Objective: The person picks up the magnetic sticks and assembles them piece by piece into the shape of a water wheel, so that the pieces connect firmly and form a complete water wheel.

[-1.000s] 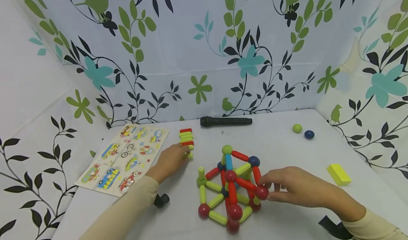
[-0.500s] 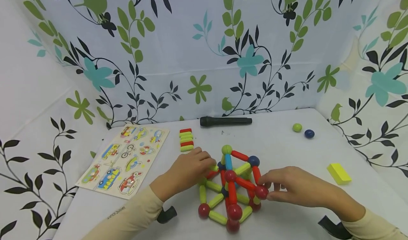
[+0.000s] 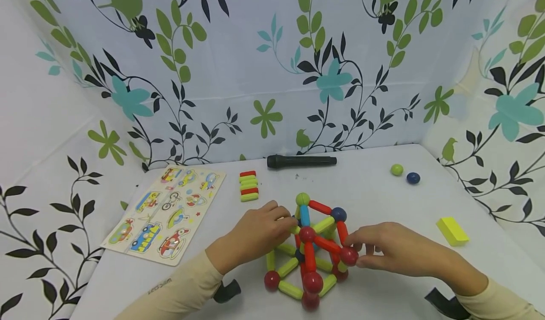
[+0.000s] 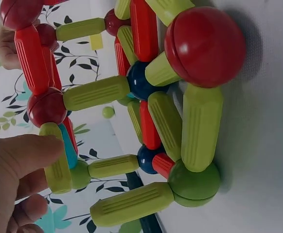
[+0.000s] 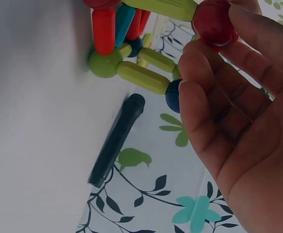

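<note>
A magnetic stick-and-ball frame [image 3: 291,290] of red, lime and blue pieces stands on the white table [image 3: 238,296]. At its left side my left hand [image 3: 261,232] pinches a lime magnetic stick [image 4: 59,170] between thumb and fingers. One end of that stick meets a red ball [image 4: 46,108] at the frame's upper part in the left wrist view. Below it, another lime stick [image 4: 132,204] sticks out from a green ball [image 4: 194,182]. On the opposite side, my right hand [image 3: 396,251] holds a red corner ball [image 5: 212,22] with thumb and fingertips.
Several loose red and lime sticks [image 3: 249,191] lie in a column beyond my left hand. A picture puzzle board [image 3: 170,211] is at the left. A black microphone-shaped object [image 3: 302,162] lies at the back. Green [image 3: 397,169] and blue balls [image 3: 413,178] and a yellow block [image 3: 452,231] are at right.
My left hand has taken a lime stick from the column and carried it right to the frame's upper left. My right hand keeps its hold on the red ball.
</note>
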The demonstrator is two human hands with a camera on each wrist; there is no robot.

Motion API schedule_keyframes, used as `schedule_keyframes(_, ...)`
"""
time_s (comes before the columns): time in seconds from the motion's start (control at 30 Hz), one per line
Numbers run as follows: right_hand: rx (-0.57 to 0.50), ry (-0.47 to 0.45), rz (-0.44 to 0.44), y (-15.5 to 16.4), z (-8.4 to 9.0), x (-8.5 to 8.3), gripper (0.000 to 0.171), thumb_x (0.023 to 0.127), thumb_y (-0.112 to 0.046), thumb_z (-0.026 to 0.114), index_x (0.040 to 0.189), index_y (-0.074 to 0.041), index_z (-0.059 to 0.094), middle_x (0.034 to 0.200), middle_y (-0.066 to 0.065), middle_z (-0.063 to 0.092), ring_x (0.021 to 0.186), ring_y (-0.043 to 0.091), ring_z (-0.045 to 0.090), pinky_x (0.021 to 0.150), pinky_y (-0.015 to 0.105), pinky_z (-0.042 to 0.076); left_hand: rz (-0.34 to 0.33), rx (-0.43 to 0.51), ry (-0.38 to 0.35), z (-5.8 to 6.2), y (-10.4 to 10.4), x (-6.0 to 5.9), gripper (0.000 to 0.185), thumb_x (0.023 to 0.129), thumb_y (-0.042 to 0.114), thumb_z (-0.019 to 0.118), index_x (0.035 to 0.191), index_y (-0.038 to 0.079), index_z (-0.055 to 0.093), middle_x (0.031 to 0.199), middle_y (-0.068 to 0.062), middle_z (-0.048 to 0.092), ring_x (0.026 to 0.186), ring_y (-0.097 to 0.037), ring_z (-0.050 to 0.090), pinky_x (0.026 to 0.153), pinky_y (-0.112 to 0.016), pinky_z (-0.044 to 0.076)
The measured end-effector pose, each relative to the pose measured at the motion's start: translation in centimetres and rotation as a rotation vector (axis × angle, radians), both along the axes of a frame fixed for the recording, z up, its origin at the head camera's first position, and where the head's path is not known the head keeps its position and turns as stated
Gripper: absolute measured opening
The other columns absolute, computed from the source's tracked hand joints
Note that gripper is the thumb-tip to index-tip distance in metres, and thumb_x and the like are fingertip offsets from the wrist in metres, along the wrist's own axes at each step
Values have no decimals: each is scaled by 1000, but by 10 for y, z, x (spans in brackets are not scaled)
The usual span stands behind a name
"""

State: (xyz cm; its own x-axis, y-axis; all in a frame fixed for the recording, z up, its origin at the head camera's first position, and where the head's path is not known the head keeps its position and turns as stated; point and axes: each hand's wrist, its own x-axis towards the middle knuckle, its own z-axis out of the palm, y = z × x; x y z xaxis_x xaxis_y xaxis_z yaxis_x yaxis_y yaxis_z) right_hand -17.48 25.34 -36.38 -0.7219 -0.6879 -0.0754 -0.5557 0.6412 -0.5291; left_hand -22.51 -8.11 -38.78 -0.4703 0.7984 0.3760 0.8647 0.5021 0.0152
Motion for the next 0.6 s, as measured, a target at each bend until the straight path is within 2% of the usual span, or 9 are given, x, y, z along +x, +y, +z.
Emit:
schedule_keyframes(0.07,2,20,-22,6,5,-2,40,94,-47,70,129,-29,67,111,-18,69,93,-1,63,73,24,57,-8,64,-16,-3,-5,4,23,87,20,82,108,21,73,98,6,67,89,-9,58,66,-12,49)
schedule_keyframes(0.13,12,110,-88,20,13,-8,40,94,-42,72,130,-25,67,108,-16,70,91,1,63,72,24,56,-35,127,-26,-8,-13,11,20,86,18,83,103,20,73,90,8,65,81,-5,56,64,-8,44)
schedule_keyframes(0.23,117,294,-288,55,31,-32,39,95,-32,72,129,-15,66,105,-4,73,85,10,66,69,31,57,-72,162,-62,-21,-25,22,15,84,18,84,95,20,73,81,11,60,73,-1,51,62,-4,38)
schedule_keyframes(0.3,232,344,-443,82,40,-58,39,96,-28,71,129,-8,65,104,8,74,83,21,68,68,41,58,-64,124,-104,-31,-32,30,15,84,21,84,95,20,74,82,13,62,73,0,51,61,-4,38)
schedule_keyframes(0.4,388,279,-578,119,40,-100,45,96,-25,69,131,3,60,113,28,69,91,42,68,73,57,56,-20,45,-168,-46,-40,38,15,86,28,82,99,22,76,89,13,64,79,-1,54,63,-7,41)
schedule_keyframes(0.5,451,188,-608,145,20,-131,52,95,-23,68,134,9,55,125,36,61,108,55,61,84,67,51,6,11,-193,-58,-43,43,15,89,30,80,101,24,76,94,13,66,85,-3,57,68,-11,46)
schedule_keyframes(0.6,477,107,-607,160,-6,-150,59,95,-21,67,139,13,48,134,40,52,122,60,50,95,71,43,1,6,-207,-64,-43,45,14,89,32,80,100,25,77,94,15,66,86,-2,57,71,-12,47)
